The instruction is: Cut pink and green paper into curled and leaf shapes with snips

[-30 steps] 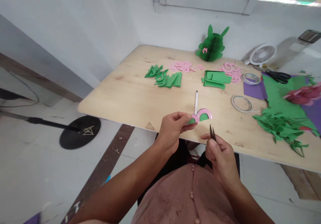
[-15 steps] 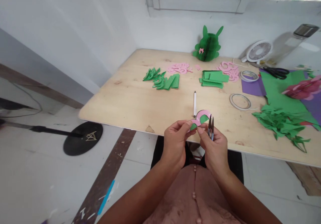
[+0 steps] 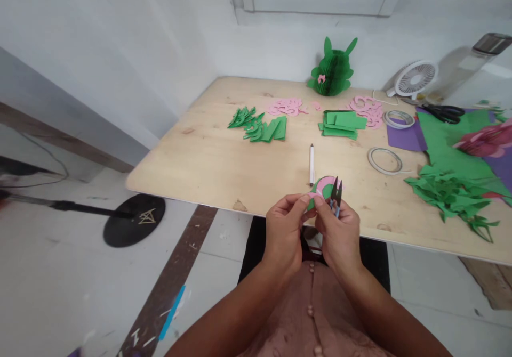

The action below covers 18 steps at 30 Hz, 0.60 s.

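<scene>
Between both hands, just over the table's front edge, is a curved pink paper cutout [image 3: 328, 180] laid against green paper [image 3: 326, 191]. My left hand [image 3: 285, 224] pinches the left end of these papers between thumb and fingers. My right hand [image 3: 340, 229] pinches them close by and also holds small scissors [image 3: 336, 196], whose dark blades point up and away from me, slightly apart. Part of the scissors' blue-grey handle is hidden in the right palm. A white pen [image 3: 311, 165] lies on the table just beyond the papers.
On the wooden table [image 3: 192, 160] lie green cut pieces [image 3: 256, 127], pink cutouts [image 3: 286, 107], stacked green strips [image 3: 343, 124], tape rolls [image 3: 384, 161] and green scraps [image 3: 448, 192]. A green paper figure [image 3: 334, 72], small fan [image 3: 416, 78] and black-handled scissors [image 3: 444, 113] are farther back.
The green paper now sits more closely under the pink cutout, and the hands have drawn slightly closer together. The scissors' blades tilt a little more to the right. The view has shifted slightly.
</scene>
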Available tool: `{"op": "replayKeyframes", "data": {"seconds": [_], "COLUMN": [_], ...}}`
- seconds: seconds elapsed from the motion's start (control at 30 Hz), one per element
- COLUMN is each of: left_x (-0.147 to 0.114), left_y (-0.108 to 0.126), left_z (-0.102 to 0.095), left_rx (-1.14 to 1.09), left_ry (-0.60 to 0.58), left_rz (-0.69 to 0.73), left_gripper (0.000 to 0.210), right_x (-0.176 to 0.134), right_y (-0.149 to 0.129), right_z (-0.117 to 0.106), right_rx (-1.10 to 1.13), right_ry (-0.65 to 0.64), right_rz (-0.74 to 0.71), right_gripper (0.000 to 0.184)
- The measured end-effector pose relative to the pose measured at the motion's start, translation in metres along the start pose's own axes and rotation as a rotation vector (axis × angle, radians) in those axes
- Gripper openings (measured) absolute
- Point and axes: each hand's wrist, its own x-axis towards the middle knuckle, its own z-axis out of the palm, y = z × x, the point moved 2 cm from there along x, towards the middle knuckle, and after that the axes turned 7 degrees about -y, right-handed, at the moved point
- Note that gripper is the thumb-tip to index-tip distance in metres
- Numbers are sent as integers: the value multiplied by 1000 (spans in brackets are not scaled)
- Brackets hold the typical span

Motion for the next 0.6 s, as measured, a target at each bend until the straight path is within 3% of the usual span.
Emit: {"op": "replayKeyframes", "data": {"seconds": [0.27,0.47,0.6], "left_x": [0,8,12], "left_y": [4,20,34], "left_z": [-6,-17,-21], "left_rx": [132,382,558], "left_ry": [-41,-92,-219], "left_rz": [-24,-16,-41], "left_gripper": [16,10,11], "right_x": [1,-1,-2], "right_y": [-2,-2,-2], "right_z": [-5,-10,-13], "right_rx": [-78,-145,-180], "right_ry": [-31,-93,-142], "right_rz": [-2,57,88], "right_gripper": [29,26,26]}}
